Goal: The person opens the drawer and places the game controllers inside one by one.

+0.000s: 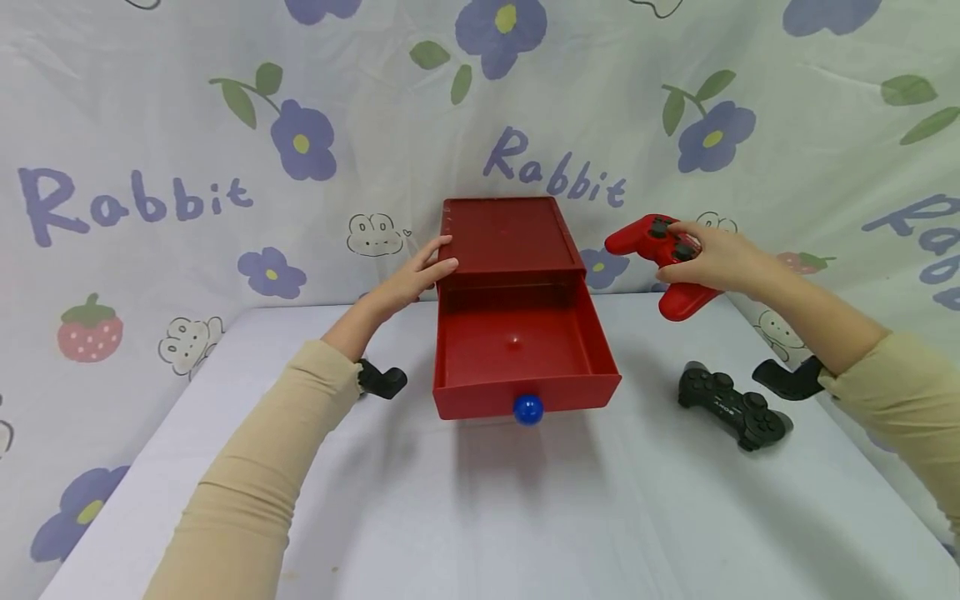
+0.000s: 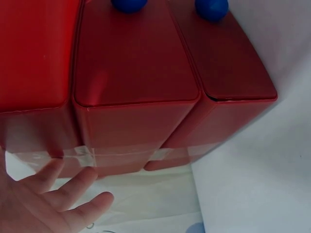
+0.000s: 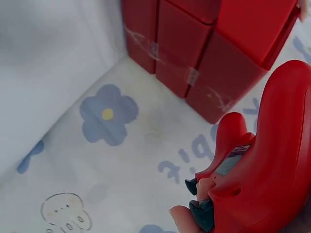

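Note:
A red drawer cabinet (image 1: 510, 237) stands on the table, its top drawer (image 1: 495, 342) pulled out. That drawer has a blue knob (image 1: 528, 409) and an empty inside. My left hand (image 1: 416, 275) rests on the left top edge of the cabinet; in the left wrist view its fingers spread beside the cabinet's taped side. To the right of the cabinet, raised above the table, my right hand (image 1: 723, 260) grips a red game controller (image 1: 686, 300). The right wrist view shows this controller (image 3: 277, 160) large, with fingertips at its black triggers.
A black game controller (image 1: 731, 404) lies on the white table (image 1: 540, 525) at the right. Lower drawers (image 2: 136, 58) with blue knobs show shut in the left wrist view. A patterned cloth (image 1: 187, 108) hangs behind the table.

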The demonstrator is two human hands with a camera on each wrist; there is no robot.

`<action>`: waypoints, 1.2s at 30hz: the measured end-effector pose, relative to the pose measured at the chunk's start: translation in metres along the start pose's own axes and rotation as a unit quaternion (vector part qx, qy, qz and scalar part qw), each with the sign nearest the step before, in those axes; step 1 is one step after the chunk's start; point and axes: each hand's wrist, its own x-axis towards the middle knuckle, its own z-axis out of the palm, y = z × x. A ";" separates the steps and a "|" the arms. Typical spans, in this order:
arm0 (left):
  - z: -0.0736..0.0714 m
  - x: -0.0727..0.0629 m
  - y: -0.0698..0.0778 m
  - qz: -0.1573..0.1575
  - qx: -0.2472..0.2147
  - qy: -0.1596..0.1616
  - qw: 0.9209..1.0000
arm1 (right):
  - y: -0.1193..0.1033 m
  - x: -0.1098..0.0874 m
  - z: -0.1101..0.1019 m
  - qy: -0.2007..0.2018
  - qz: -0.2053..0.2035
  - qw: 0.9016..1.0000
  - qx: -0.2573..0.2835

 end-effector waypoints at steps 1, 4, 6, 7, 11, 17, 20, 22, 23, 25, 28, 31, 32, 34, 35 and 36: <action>0.000 0.001 -0.001 0.001 0.003 0.001 1.000 | -0.002 0.000 -0.001 0.000 -0.003 1.000 0.000; -0.001 0.002 -0.004 0.004 0.012 0.003 1.000 | -0.008 -0.001 -0.004 0.002 -0.012 1.000 -0.003; -0.001 0.002 -0.005 0.006 0.013 0.003 1.000 | -0.013 -0.001 -0.006 0.005 -0.017 1.000 -0.005; -0.002 0.003 -0.005 0.006 0.012 0.004 1.000 | -0.015 -0.001 -0.007 0.006 -0.019 1.000 -0.008; -0.001 0.003 -0.005 0.005 0.011 0.004 1.000 | -0.023 -0.001 -0.011 0.008 -0.026 1.000 -0.014; -0.001 0.002 -0.001 -0.012 0.010 0.005 1.000 | -0.035 -0.002 -0.016 0.009 -0.042 0.999 -0.018; 0.001 0.000 0.006 -0.015 -0.001 0.002 1.000 | -0.041 -0.003 -0.018 0.007 -0.048 0.999 -0.021; 0.002 -0.004 0.012 -0.015 -0.005 0.000 1.000 | -0.045 -0.004 -0.018 0.004 -0.049 0.998 -0.024; 0.003 -0.006 0.016 -0.015 -0.005 -0.001 1.000 | -0.047 -0.004 -0.018 0.003 -0.050 0.998 -0.024; 0.005 -0.010 0.021 -0.013 -0.004 -0.003 1.000 | -0.051 -0.005 -0.018 0.002 -0.052 0.998 -0.026; 0.005 -0.013 0.024 -0.014 -0.002 -0.003 1.000 | -0.057 -0.007 -0.018 -0.002 -0.053 0.998 -0.029; 0.005 -0.013 0.025 -0.016 0.000 -0.003 1.000 | -0.063 -0.008 -0.017 -0.008 -0.058 0.998 -0.033; 0.005 -0.013 0.025 -0.016 0.001 -0.002 1.000 | -0.065 -0.009 -0.017 -0.009 -0.059 0.998 -0.035; 0.005 -0.013 0.025 -0.021 0.005 -0.002 1.000 | -0.069 -0.010 -0.016 -0.011 -0.065 0.997 -0.038; 0.005 -0.013 0.025 -0.024 0.007 -0.001 1.000 | -0.070 -0.010 -0.016 -0.012 -0.069 0.997 -0.039; 0.006 -0.013 0.026 -0.026 0.009 -0.001 1.000 | -0.072 -0.011 -0.015 -0.013 -0.072 0.997 -0.039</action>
